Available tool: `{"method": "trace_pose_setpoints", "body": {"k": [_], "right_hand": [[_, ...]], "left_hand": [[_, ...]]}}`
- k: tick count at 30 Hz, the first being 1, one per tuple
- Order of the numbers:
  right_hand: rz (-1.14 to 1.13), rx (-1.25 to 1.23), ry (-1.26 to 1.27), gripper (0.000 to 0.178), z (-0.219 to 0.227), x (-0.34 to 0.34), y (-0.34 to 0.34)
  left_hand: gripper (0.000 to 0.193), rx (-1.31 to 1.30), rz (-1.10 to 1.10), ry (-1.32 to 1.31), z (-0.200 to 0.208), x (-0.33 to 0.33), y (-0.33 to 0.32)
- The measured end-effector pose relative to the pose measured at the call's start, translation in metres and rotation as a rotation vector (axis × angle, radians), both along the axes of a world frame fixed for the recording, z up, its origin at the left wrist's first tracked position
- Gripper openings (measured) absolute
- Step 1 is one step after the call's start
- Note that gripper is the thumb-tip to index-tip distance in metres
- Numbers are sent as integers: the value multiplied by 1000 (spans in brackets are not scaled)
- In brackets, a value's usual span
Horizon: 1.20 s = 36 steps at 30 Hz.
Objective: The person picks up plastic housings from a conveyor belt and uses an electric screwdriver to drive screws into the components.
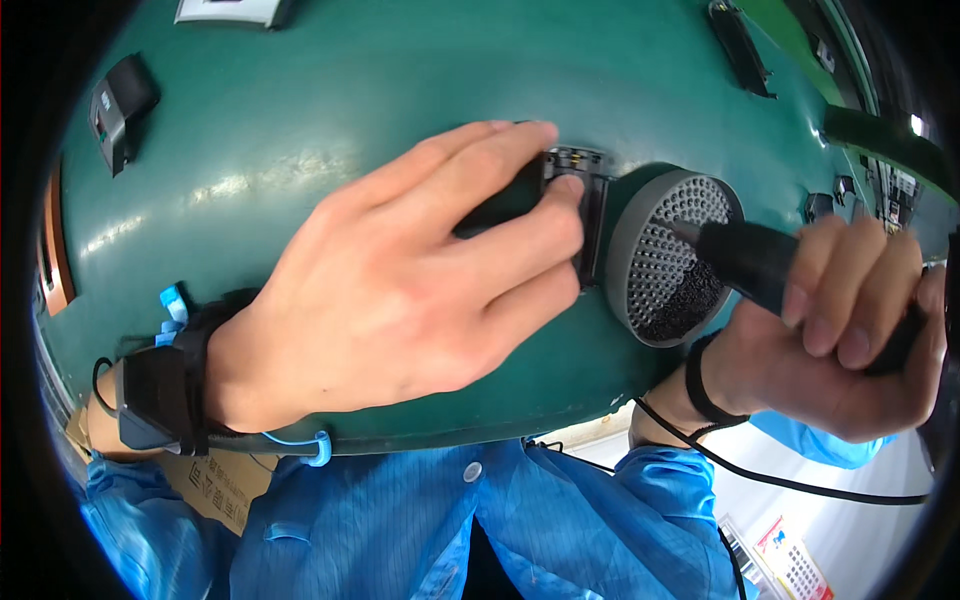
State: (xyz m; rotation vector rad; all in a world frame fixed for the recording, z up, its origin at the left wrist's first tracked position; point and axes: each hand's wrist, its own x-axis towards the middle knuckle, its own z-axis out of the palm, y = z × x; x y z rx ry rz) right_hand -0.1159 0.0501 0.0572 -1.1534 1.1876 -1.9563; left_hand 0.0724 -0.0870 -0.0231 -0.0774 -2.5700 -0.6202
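Observation:
My left hand (420,260) lies over a black plastic housing (592,215) on the green table, its fingers closed around and across it. Small metal and yellowish details show at the housing's far end; most of its left side is hidden under my palm. In my right hand (850,340) is a black electric screwdriver (750,262), gripped in my curled fingers and tilted. The screwdriver's tip reaches over a round grey screw tray (622,270) with a plate full of holes. Many tiny dark screws (685,308) are heaped in the tray's near part; whether the bit touches one I cannot tell.
A black angular plastic part (122,110) sits at the far left. A long black part (740,50) lies at the far right, and a light grey object (230,10) at the far edge. A black cable (800,485) runs by my right wrist. A cardboard box (225,485) is below the table's edge.

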Motion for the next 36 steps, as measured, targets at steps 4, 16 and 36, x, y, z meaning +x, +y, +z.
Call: {"method": "trace_pose_setpoints", "body": {"k": [4,16,36], "right_hand": [[52,-61,-65,20,22,11,16],[360,-319,-93,27,-11,35,-2],[142,-113,-55,30,-15,44,11]], "left_hand": [[24,93,10,26,-5,0,5],[8,65,69,151,-16,8,8],[13,49,90,157,-18,7,11]]}}
